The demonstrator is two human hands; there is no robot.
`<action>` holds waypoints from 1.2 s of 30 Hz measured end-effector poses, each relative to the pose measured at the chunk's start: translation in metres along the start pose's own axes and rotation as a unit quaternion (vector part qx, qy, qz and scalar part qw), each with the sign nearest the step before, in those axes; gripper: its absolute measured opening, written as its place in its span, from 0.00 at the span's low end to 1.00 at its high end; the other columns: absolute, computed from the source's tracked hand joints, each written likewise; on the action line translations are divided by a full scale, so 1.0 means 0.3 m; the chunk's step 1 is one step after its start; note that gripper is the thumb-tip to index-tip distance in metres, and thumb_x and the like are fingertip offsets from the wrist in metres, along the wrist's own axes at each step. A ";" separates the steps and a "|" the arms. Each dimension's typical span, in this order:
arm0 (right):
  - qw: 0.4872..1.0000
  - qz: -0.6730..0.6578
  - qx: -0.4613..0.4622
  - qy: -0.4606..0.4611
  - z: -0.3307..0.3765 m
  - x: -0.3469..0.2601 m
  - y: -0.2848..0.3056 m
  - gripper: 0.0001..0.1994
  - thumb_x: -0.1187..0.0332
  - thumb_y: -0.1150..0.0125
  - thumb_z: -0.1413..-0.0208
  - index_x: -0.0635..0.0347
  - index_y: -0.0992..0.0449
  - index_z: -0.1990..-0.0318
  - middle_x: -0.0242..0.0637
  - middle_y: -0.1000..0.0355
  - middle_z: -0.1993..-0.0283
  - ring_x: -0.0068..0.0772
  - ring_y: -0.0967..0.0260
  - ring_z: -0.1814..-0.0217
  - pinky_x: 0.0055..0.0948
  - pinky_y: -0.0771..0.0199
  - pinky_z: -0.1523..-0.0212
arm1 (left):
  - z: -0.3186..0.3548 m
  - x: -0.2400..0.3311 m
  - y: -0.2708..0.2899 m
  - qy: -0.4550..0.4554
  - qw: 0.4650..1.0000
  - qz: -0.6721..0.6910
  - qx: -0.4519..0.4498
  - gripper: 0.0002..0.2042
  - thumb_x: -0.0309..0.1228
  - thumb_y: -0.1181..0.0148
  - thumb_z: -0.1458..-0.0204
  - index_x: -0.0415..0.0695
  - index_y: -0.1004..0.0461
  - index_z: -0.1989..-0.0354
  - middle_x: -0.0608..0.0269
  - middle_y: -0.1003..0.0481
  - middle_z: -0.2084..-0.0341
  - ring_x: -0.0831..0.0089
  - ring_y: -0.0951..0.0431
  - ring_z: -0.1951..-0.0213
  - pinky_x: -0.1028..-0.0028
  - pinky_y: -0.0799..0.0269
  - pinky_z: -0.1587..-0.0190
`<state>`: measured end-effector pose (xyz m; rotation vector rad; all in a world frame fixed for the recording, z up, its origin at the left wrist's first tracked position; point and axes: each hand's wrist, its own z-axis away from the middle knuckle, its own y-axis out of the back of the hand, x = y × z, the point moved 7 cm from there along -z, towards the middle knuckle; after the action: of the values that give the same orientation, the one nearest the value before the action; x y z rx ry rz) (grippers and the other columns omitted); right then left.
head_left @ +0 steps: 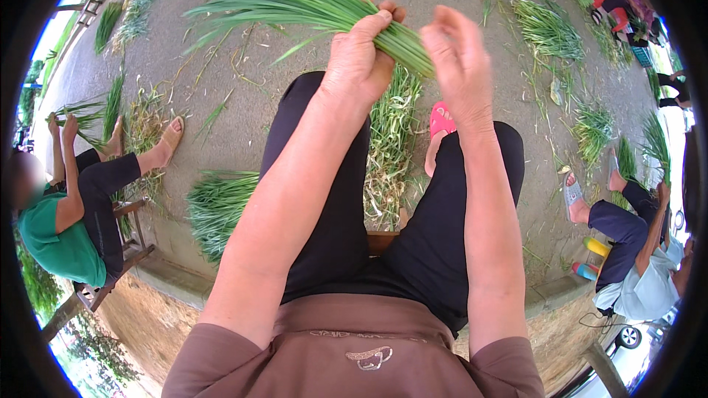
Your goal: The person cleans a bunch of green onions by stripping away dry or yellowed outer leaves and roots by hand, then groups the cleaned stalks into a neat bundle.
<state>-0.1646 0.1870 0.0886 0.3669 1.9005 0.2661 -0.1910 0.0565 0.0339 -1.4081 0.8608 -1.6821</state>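
A bunch of long green chives (295,1) is gripped near its pale stem ends by my left hand (359,55). Its leaves fan out toward the far left. My right hand (459,59) hovers at the stem ends, fingers loosely bent and thumb apart, slightly blurred by motion. I see nothing held in it. Under the bunch, between my knees, lies a heap of loose stalks and pale trimmings (391,140). Beside my left knee a pile of chives (217,210) rests on the ground.
A person in a green shirt (63,239) sits at left, handling chives. Another in light blue (641,280) sits at right, also holding some. More chive piles (547,29) and scattered trimmings (151,133) lie on the grey pavement (243,114). A pink slipper (442,119) is by my right leg.
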 end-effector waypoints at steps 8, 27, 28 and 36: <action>0.961 0.088 -0.247 -0.082 0.067 0.072 -0.122 0.24 0.56 0.44 0.46 0.67 0.35 0.50 0.50 0.29 0.60 0.46 0.30 0.55 0.37 0.33 0.54 | -0.007 -0.012 0.088 0.062 0.993 -0.066 0.077 0.08 0.20 0.44 0.50 0.37 0.33 0.62 0.56 0.28 0.63 0.65 0.26 0.60 0.67 0.27 0.55; 0.982 0.005 -0.159 -0.101 0.059 0.097 -0.131 0.22 0.54 0.52 0.42 0.68 0.33 0.53 0.56 0.28 0.62 0.52 0.29 0.55 0.38 0.32 0.53 | -0.005 -0.063 0.070 0.092 0.983 -0.160 0.018 0.05 0.27 0.47 0.45 0.38 0.29 0.64 0.60 0.27 0.67 0.70 0.27 0.63 0.69 0.30 0.57; 0.987 0.009 -0.123 -0.103 0.050 0.102 -0.110 0.23 0.53 0.51 0.42 0.69 0.33 0.54 0.57 0.29 0.63 0.53 0.30 0.56 0.39 0.32 0.54 | -0.023 -0.052 0.081 0.085 0.985 -0.150 0.017 0.04 0.26 0.48 0.44 0.39 0.30 0.64 0.60 0.27 0.68 0.69 0.27 0.63 0.69 0.30 0.57; 0.998 -0.013 -0.001 -0.058 0.040 0.099 -0.069 0.24 0.52 0.50 0.43 0.71 0.29 0.61 0.54 0.31 0.61 0.50 0.31 0.58 0.39 0.33 0.53 | -0.003 -0.053 0.058 0.090 0.987 -0.134 -0.004 0.04 0.26 0.48 0.43 0.41 0.34 0.62 0.64 0.30 0.68 0.73 0.28 0.64 0.69 0.28 0.60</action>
<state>-0.1657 0.1790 0.0512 0.3485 1.7891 0.2231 -0.1881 0.0622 0.0113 -1.4448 0.8044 -2.0360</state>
